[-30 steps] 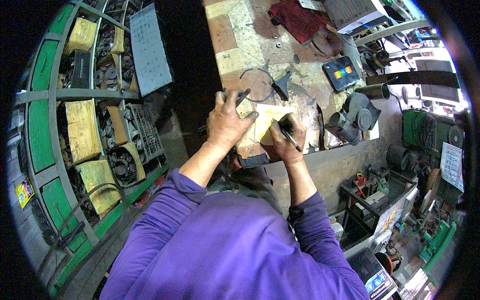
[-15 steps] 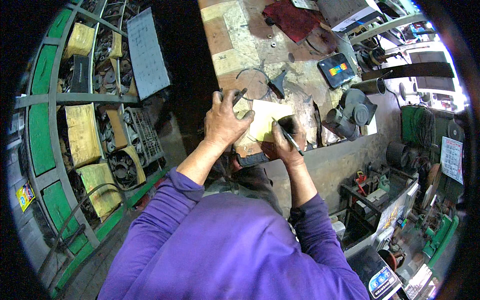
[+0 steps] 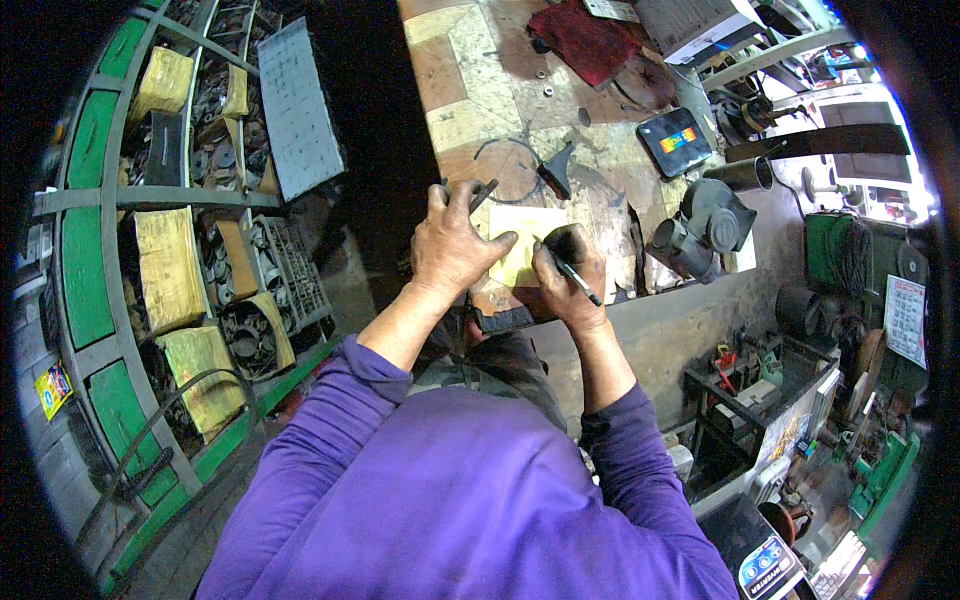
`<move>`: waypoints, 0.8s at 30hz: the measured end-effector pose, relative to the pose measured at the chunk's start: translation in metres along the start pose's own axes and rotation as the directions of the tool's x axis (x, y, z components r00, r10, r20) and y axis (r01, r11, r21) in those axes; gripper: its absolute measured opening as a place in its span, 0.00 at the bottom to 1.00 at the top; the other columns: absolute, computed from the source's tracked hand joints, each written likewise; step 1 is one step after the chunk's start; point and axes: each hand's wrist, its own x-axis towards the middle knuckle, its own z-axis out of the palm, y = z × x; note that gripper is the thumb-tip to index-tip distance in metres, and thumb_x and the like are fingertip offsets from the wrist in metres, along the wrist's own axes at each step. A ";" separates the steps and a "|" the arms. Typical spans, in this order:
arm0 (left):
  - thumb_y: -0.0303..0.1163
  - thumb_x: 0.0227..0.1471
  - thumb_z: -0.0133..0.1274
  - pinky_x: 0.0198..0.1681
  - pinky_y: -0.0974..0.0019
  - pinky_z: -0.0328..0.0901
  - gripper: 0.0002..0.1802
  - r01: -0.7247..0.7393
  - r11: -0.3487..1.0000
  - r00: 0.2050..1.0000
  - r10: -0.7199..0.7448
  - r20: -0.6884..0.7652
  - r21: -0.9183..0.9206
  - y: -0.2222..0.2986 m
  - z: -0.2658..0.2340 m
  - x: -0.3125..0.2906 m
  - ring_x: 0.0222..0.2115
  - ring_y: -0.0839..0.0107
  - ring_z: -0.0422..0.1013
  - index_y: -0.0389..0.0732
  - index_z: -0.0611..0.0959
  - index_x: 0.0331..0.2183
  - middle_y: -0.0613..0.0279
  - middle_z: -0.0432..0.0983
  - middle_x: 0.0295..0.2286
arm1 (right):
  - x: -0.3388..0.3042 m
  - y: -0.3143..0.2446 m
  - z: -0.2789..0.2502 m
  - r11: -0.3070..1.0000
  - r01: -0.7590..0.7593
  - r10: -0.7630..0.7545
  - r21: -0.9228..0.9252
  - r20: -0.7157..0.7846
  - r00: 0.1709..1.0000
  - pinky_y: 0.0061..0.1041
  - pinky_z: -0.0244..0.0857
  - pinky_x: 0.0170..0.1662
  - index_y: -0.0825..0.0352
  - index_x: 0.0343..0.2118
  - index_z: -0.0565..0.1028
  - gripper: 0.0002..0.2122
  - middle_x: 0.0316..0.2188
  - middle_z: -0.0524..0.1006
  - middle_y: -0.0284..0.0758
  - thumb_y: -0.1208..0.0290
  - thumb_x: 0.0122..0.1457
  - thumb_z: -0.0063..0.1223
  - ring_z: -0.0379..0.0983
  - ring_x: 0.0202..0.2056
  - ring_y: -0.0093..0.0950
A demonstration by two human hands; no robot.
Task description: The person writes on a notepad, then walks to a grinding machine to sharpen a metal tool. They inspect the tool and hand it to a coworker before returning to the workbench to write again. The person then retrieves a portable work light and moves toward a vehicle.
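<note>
A pale yellow sheet of paper [image 3: 512, 262] lies flat near the worn bench's front edge. My right hand [image 3: 572, 270] is closed round a slim pen [image 3: 580, 283] and rests on the paper's right side, the pen's writing end mostly hidden by the fingers. On the left, my left hand [image 3: 450, 240] has its thumb at the paper's edge. A short dark stick-like piece [image 3: 484, 194] is held between its fingers; its exact kind is unclear. Beyond the paper lies a black pointed piece [image 3: 556, 170].
The wooden bench [image 3: 465, 120] carries a dark red cloth [image 3: 580, 40], a black flat case [image 3: 673, 142] and grey pipe fittings [image 3: 690, 240] on the right. A green-framed shelf [image 3: 85, 260] full of metal parts stands left. Machinery and a dark metal frame [image 3: 740, 430] stand lower right.
The paper has turned slightly and shifted left. My right hand has moved a little left with the pen, and my left thumb reaches slightly farther right.
</note>
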 end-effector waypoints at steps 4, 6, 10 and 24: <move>0.48 0.35 0.74 0.44 0.49 0.75 0.42 -0.001 1.000 1.000 0.001 -0.006 0.012 0.001 -0.001 0.000 0.42 0.48 0.76 0.47 0.74 0.51 0.51 0.70 0.44 | 0.007 0.003 0.001 1.000 -0.004 0.004 -0.018 -0.007 1.000 0.32 0.70 0.30 0.69 0.31 0.74 0.08 0.22 0.78 0.41 0.71 0.55 0.62 0.78 0.24 0.34; 0.48 0.35 0.74 0.43 0.49 0.75 0.42 -0.005 1.000 1.000 0.005 -0.008 0.019 0.001 0.000 0.000 0.41 0.48 0.76 0.47 0.73 0.51 0.50 0.70 0.44 | 0.007 0.003 0.003 0.990 -0.135 0.136 -0.046 0.010 0.991 0.34 0.70 0.31 0.69 0.32 0.74 0.09 0.23 0.79 0.42 0.71 0.54 0.63 0.79 0.25 0.39; 0.49 0.35 0.74 0.43 0.48 0.75 0.43 -0.005 1.000 1.000 0.006 -0.014 0.025 0.002 0.000 0.000 0.41 0.47 0.77 0.46 0.73 0.51 0.49 0.70 0.44 | 0.006 0.003 0.007 0.998 -0.068 0.067 -0.011 -0.032 0.997 0.32 0.71 0.31 0.69 0.34 0.75 0.09 0.24 0.80 0.41 0.71 0.54 0.63 0.80 0.26 0.35; 0.50 0.35 0.74 0.42 0.48 0.76 0.44 0.003 0.999 1.000 -0.003 -0.011 0.053 0.005 0.000 -0.001 0.40 0.47 0.77 0.45 0.73 0.51 0.49 0.70 0.43 | 0.005 0.009 0.008 0.997 -0.074 0.074 -0.005 -0.021 0.997 0.34 0.70 0.30 0.68 0.34 0.74 0.10 0.24 0.80 0.41 0.71 0.54 0.63 0.80 0.25 0.37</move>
